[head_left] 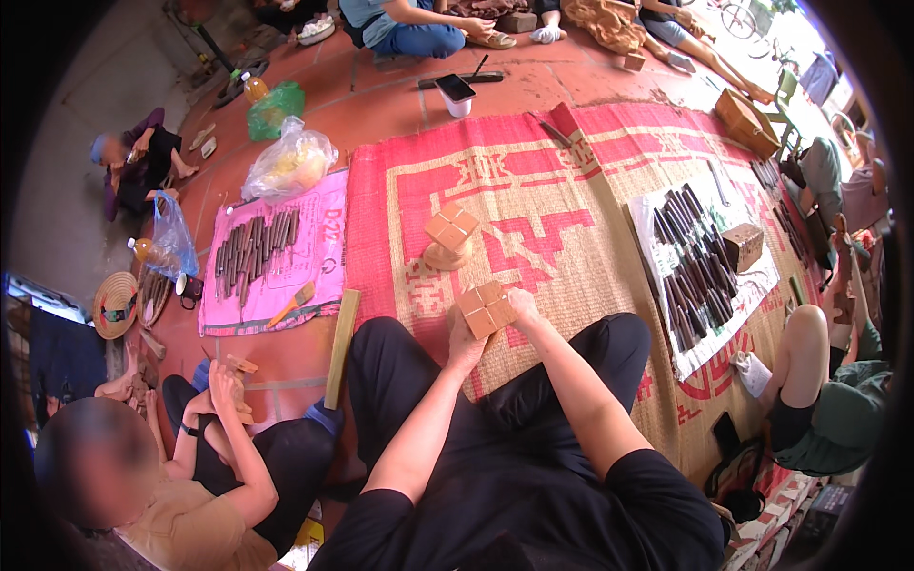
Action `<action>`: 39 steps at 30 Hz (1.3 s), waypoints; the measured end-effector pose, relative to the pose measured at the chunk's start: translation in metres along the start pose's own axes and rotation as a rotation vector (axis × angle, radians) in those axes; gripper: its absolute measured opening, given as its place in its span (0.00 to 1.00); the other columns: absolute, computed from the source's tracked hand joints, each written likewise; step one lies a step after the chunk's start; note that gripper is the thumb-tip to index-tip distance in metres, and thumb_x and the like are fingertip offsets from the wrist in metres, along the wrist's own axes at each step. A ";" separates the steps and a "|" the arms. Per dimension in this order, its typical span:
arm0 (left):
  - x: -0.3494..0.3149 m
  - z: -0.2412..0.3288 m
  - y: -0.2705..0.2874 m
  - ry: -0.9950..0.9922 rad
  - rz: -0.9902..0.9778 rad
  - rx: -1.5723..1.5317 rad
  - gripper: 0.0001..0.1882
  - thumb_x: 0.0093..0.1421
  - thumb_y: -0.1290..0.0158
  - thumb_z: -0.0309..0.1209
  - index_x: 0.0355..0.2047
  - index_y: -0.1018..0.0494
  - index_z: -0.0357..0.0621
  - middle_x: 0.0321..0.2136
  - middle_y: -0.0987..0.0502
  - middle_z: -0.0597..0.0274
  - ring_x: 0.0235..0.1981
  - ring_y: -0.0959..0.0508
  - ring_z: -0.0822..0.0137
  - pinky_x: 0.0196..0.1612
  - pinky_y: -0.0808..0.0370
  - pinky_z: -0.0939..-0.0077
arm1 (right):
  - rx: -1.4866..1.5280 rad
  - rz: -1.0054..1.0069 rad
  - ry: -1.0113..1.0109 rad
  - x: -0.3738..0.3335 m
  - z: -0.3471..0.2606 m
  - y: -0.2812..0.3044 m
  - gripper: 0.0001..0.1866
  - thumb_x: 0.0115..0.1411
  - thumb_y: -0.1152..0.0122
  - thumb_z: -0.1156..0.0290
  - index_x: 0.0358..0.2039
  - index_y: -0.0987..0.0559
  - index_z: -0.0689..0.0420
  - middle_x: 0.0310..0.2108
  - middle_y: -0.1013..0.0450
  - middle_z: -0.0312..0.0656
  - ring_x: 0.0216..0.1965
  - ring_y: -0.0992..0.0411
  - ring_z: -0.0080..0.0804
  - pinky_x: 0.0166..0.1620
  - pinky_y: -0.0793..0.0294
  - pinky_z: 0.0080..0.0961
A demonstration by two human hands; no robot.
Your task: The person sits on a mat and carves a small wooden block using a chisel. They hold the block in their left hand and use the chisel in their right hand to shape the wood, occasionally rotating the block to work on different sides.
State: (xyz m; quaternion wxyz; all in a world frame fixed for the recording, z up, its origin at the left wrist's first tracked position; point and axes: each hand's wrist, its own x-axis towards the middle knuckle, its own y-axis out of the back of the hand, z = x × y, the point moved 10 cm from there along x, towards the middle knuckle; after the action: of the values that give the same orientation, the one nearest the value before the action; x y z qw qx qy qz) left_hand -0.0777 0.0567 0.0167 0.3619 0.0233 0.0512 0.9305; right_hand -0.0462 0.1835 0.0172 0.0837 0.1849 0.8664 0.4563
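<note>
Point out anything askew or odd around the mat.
A phone appears perched on a white cup just beyond the woven mat's far edge; it looks odd because it overhangs the rim, seemingly unsteady.

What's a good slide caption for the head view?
Left hand and right hand hold a brown block over a patterned mat, dark tools on either side.
</note>
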 end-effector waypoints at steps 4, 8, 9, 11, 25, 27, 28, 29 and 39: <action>-0.001 0.019 -0.001 -0.076 0.024 0.149 0.41 0.50 0.43 0.44 0.58 0.49 0.42 0.52 0.40 0.55 0.54 0.41 0.58 0.56 0.43 0.70 | -0.052 -0.146 -0.045 -0.005 0.007 0.002 0.10 0.45 0.43 0.63 0.24 0.24 0.56 0.24 0.27 0.50 0.30 0.27 0.47 0.31 0.29 0.40; -0.003 0.011 0.001 -0.112 0.039 0.145 0.36 0.52 0.44 0.43 0.56 0.46 0.41 0.50 0.39 0.56 0.52 0.39 0.60 0.54 0.41 0.71 | 0.051 0.022 0.021 -0.004 -0.005 0.010 0.10 0.47 0.45 0.62 0.26 0.23 0.53 0.24 0.27 0.48 0.29 0.27 0.46 0.30 0.29 0.39; -0.003 0.012 0.003 -0.127 0.052 0.147 0.32 0.53 0.44 0.43 0.53 0.43 0.41 0.49 0.38 0.57 0.51 0.38 0.63 0.53 0.39 0.72 | 0.066 0.067 0.031 -0.006 -0.007 0.011 0.10 0.48 0.46 0.62 0.27 0.23 0.53 0.24 0.27 0.48 0.29 0.27 0.45 0.29 0.29 0.38; -0.001 0.008 0.002 -0.098 0.044 0.101 0.29 0.54 0.45 0.43 0.50 0.40 0.41 0.47 0.37 0.59 0.50 0.36 0.65 0.51 0.37 0.74 | 0.027 0.068 0.010 -0.010 -0.004 0.007 0.10 0.49 0.47 0.62 0.28 0.23 0.52 0.24 0.26 0.48 0.29 0.27 0.44 0.29 0.29 0.38; -0.001 0.004 0.001 -0.109 0.055 0.083 0.25 0.55 0.45 0.39 0.49 0.37 0.42 0.44 0.33 0.65 0.45 0.32 0.72 0.46 0.33 0.78 | -0.013 0.043 -0.166 -0.036 0.010 0.006 0.10 0.52 0.51 0.65 0.29 0.22 0.51 0.22 0.26 0.50 0.28 0.26 0.46 0.32 0.28 0.40; -0.001 0.003 0.001 -0.095 0.053 0.056 0.25 0.55 0.45 0.40 0.49 0.38 0.42 0.44 0.32 0.65 0.45 0.32 0.72 0.46 0.33 0.78 | -0.060 0.020 -0.187 -0.041 0.014 0.006 0.11 0.53 0.53 0.66 0.34 0.22 0.47 0.23 0.27 0.51 0.28 0.27 0.48 0.32 0.29 0.41; -0.001 0.000 0.001 -0.088 0.054 0.043 0.25 0.55 0.45 0.40 0.49 0.38 0.42 0.44 0.32 0.65 0.45 0.32 0.73 0.46 0.33 0.78 | -0.077 0.014 -0.170 -0.038 0.009 0.008 0.12 0.53 0.53 0.67 0.36 0.23 0.47 0.23 0.27 0.51 0.28 0.26 0.48 0.32 0.29 0.40; -0.002 -0.004 0.002 -0.081 0.054 0.030 0.25 0.55 0.45 0.40 0.49 0.38 0.42 0.44 0.32 0.65 0.45 0.32 0.73 0.47 0.33 0.78 | -0.095 0.008 -0.154 -0.033 0.004 0.010 0.12 0.53 0.53 0.67 0.37 0.23 0.46 0.23 0.27 0.51 0.28 0.26 0.47 0.32 0.29 0.40; -0.002 0.000 0.000 0.005 0.010 0.015 0.26 0.54 0.44 0.40 0.49 0.37 0.43 0.43 0.31 0.66 0.44 0.31 0.73 0.46 0.33 0.78 | -0.067 -0.015 -0.296 -0.049 0.017 -0.003 0.13 0.52 0.52 0.64 0.35 0.23 0.52 0.25 0.27 0.52 0.30 0.27 0.49 0.34 0.29 0.41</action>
State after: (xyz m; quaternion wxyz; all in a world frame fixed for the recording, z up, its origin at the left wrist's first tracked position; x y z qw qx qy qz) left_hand -0.0759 0.0551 0.0169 0.3571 0.0240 0.0589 0.9319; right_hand 0.0032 0.1754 0.0039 0.2199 0.2409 0.8302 0.4521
